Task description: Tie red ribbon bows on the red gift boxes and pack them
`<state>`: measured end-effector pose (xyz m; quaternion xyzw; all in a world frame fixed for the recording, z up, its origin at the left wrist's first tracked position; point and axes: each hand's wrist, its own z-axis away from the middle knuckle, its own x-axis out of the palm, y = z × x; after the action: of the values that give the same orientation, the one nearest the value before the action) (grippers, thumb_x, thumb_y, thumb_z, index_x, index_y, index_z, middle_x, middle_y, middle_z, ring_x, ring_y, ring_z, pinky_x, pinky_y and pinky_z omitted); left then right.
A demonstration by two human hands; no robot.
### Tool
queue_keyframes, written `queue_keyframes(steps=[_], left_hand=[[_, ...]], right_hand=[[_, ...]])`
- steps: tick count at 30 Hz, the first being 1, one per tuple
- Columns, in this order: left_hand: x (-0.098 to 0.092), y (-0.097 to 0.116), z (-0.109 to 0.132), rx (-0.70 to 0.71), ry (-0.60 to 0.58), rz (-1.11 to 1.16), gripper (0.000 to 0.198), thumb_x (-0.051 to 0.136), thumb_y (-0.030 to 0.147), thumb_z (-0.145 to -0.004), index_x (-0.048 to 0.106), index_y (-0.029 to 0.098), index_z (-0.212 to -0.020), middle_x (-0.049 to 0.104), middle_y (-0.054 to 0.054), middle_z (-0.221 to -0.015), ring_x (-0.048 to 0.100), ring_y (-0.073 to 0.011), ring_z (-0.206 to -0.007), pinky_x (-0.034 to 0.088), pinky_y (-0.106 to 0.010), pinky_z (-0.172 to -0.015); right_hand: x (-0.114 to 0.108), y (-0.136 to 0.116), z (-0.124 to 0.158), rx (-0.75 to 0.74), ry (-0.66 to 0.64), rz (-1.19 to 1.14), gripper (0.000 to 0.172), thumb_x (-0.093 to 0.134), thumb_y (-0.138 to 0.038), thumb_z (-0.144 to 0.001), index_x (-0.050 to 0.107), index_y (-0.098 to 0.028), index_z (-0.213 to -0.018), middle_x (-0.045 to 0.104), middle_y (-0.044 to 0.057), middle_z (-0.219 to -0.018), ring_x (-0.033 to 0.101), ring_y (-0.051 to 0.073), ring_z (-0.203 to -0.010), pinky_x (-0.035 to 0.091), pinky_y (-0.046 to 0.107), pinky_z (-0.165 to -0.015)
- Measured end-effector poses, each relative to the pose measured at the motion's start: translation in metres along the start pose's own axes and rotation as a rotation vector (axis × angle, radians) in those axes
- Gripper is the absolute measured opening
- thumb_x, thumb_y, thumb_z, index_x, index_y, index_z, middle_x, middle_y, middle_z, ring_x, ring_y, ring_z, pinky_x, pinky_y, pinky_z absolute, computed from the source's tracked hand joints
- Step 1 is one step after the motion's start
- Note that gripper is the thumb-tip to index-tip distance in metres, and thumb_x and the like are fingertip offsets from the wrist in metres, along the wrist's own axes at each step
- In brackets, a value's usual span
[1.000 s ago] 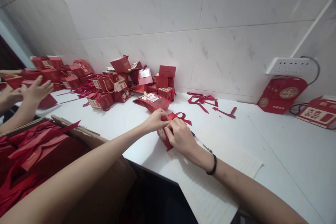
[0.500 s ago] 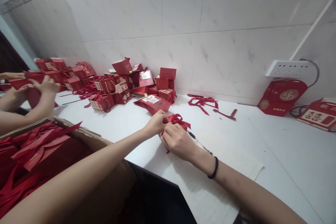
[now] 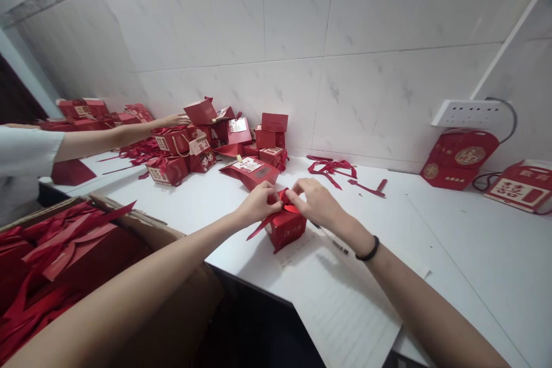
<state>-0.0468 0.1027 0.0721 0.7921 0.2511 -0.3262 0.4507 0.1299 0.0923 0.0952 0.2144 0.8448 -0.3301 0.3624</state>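
Note:
A small red gift box (image 3: pixel 286 231) stands on the white table in front of me, with a red ribbon (image 3: pixel 282 210) tied over its top. My left hand (image 3: pixel 260 204) is closed on the ribbon at the left of the knot, and a ribbon tail hangs down on that side. At the right of the knot my right hand (image 3: pixel 317 201) pinches the ribbon with thumb and fingers. Under the right forearm lies a pen (image 3: pixel 340 248), partly hidden, on a sheet of paper (image 3: pixel 345 310).
An open cardboard box (image 3: pixel 142 221) of ribboned red boxes is at my left. Red boxes (image 3: pixel 172 168) pile up along the wall. Cut ribbon pieces (image 3: pixel 332 169) lie behind. At far left, a co-worker's arm (image 3: pixel 112 137) reaches to the pile. A power strip (image 3: pixel 472 114) hangs at right.
My right hand has lifted and moved right, uncovering the gift box's front. The co-worker's hands have left a red box, and one arm now stretches to the pile.

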Motion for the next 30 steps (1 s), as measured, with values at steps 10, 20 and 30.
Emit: queue_keyframes(steps=[10, 20, 30], left_hand=[[-0.003, 0.007, 0.004, 0.116, -0.025, -0.003, 0.006, 0.058, 0.021, -0.069, 0.057, 0.017, -0.064, 0.052, -0.003, -0.089, 0.055, -0.0158, -0.083, 0.047, -0.032, -0.081], [-0.002, 0.008, 0.001, 0.075, -0.084, -0.029, 0.005, 0.058, 0.019, -0.068, 0.058, 0.016, -0.064, 0.051, -0.003, -0.088, 0.055, -0.0151, -0.079, 0.046, -0.031, -0.080], [-0.001, 0.007, 0.002, 0.035, -0.115, 0.020, 0.010, 0.056, 0.025, -0.071, 0.056, 0.016, -0.067, 0.052, -0.004, -0.085, 0.055, -0.0170, -0.082, 0.044, -0.032, -0.081]], right_hand=[[-0.025, 0.041, -0.005, 0.291, -0.630, -0.401, 0.043, 0.053, -0.053, -0.078, 0.044, -0.016, -0.058, 0.044, -0.003, -0.056, 0.035, 0.008, -0.050, 0.024, 0.022, -0.047], [-0.037, 0.049, -0.007, 0.209, -0.784, -0.315, 0.037, 0.055, -0.044, -0.078, 0.046, -0.015, -0.058, 0.046, -0.002, -0.057, 0.037, 0.009, -0.052, 0.027, 0.023, -0.049], [-0.049, 0.048, -0.005, 0.290, -0.638, -0.152, 0.033, 0.056, -0.048, -0.078, 0.059, -0.015, -0.069, 0.060, 0.005, -0.070, 0.053, 0.016, -0.063, 0.034, 0.026, -0.051]])
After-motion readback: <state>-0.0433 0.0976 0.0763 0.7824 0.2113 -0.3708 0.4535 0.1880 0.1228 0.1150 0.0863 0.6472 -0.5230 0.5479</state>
